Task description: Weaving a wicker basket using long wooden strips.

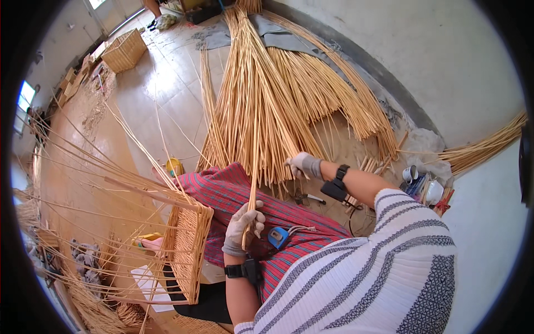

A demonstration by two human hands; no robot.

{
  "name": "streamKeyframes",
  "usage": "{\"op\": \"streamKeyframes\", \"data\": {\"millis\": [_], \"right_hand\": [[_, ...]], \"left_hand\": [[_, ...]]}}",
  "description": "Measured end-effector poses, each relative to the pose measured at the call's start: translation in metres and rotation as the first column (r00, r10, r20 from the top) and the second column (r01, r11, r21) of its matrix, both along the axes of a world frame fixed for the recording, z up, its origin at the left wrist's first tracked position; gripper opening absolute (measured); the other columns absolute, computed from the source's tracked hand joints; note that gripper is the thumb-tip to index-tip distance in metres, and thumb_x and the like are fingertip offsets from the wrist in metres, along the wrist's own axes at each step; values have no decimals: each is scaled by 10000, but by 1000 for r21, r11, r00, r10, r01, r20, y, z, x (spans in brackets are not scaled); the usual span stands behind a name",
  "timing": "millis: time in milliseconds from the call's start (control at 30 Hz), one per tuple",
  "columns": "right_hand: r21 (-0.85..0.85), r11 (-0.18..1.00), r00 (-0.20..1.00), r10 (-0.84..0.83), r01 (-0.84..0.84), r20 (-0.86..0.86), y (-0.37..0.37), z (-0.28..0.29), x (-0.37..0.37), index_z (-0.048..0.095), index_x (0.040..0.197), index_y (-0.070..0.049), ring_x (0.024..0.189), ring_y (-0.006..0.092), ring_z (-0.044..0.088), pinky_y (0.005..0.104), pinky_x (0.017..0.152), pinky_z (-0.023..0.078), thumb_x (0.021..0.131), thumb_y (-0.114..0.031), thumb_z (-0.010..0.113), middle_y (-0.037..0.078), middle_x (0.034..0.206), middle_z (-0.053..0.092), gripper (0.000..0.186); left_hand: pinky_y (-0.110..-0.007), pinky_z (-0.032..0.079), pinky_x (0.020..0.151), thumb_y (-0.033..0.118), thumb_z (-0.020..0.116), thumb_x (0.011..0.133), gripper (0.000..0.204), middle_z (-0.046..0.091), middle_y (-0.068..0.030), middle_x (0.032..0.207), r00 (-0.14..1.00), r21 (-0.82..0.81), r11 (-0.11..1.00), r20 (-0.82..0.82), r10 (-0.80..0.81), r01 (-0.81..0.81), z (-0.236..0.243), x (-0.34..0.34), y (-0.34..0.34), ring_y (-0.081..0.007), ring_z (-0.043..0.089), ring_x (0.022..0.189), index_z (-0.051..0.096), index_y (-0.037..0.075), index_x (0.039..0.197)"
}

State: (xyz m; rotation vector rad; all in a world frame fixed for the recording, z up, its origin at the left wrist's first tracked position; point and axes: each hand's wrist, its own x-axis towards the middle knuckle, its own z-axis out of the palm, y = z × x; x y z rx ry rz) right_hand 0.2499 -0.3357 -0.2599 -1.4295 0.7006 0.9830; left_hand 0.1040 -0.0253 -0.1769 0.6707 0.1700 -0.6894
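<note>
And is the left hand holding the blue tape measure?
No, the gloved left hand grips slender tan rods; the tape measure lies on red striped cloth.

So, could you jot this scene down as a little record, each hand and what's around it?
Left hand: gloved, closed around slender rods
Right hand: gloved, at the near end of the large rod bundle; grip unclear
Middle: striped red cloth, blue tape measure on it
Left side: partly woven basket, long rods sticking out
Upper left: box-shaped basket
</note>
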Motion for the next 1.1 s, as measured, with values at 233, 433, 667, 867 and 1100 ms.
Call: {"op": "streamKeyframes", "data": {"millis": [233,433,667,867,1100], "right_hand": [[759,647,992,34,69,-119,78,141,-103,609,1224,-43,727,224,660,327,615,586,1052,-353,516,126,904,715,366],[939,339,887,449,-59,-106,131,162,-142,607,1212,-55,1129,338,648,484,1004,513,1026,-451,525,174,1177,684,445],[740,284,655,707,-610,268,138,151,-121,478,1405,-60,1164,344,598,455,955,493,977,-665,469,204,1277,626,741],[580,389,678,585,-716,444,136,117,-124,657,1066,-49,775,165,614,296,682,506,955,-583,605,42,866,652,548],[830,399,841,521,-391,146,144,123,-96,647,1088,-65,792,113,608,254,720,509,989,-465,625,-24,852,625,413]], "left_hand": [[-382,607,830,236,635,987,445,650,-193,1179,996,-144,988,-69,-64,54,22,16,-5,-282,683,1047,510,-41,1312],[-451,557,958,272,681,957,551,662,-148,1142,990,-264,962,-103,-100,70,76,24,-25,-301,665,1082,469,-5,1384],[-397,534,973,168,621,987,436,637,-69,947,994,50,994,-49,-97,100,64,20,2,-262,637,1040,479,11,1368],[-346,490,876,165,563,1000,375,571,-47,896,998,269,961,6,-64,60,100,-2,24,-204,579,906,487,-32,1310],[-398,487,959,131,522,1012,371,603,-83,921,965,490,855,88,-246,173,141,-59,70,-195,598,891,441,-61,1319]]}}
